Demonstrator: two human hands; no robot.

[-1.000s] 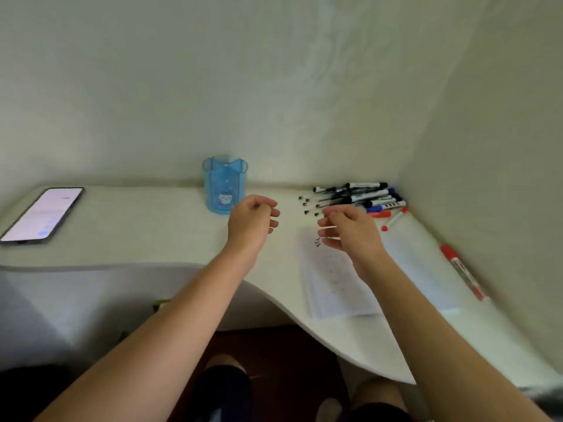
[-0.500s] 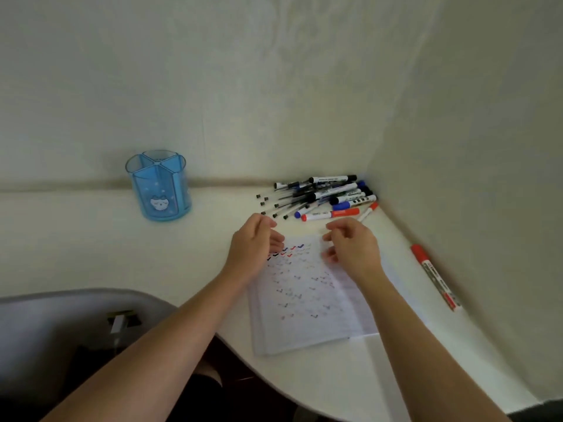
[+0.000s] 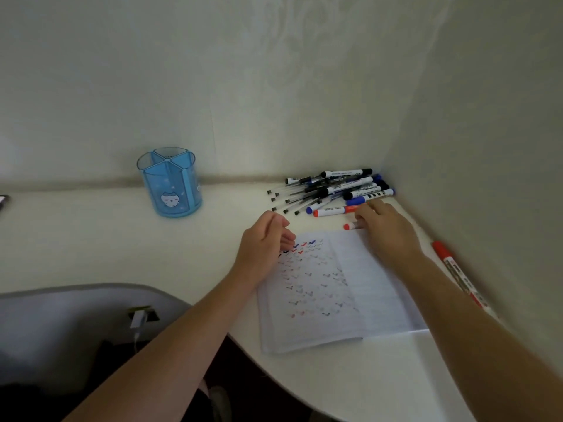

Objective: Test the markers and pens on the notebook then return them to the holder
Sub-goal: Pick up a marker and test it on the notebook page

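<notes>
An open notebook point(image 3: 335, 287) with rows of red, blue and black check marks lies on the white desk. My left hand point(image 3: 265, 242) rests on its top left corner, fingers loosely curled and holding nothing. My right hand point(image 3: 385, 231) reaches past the notebook's top edge, fingers stretched to the pile of markers and pens point(image 3: 341, 190) in the corner. A short red-capped marker point(image 3: 349, 226) pokes out from under that hand, and its fingertips touch the end of a red marker point(image 3: 332, 212). The blue cat-print holder point(image 3: 170, 185) stands by the back wall, left of the pile; its visible compartments look empty.
Another red marker point(image 3: 457, 277) lies along the right wall. Two walls close off the corner behind the pile. A dark phone edge point(image 3: 2, 201) shows at far left. The desk's front edge curves past a grey surface point(image 3: 70, 318) at lower left.
The view swung right and closer to the corner. My right hand moved forward from the notebook's top edge to the markers. My left hand stayed at the notebook's top left.
</notes>
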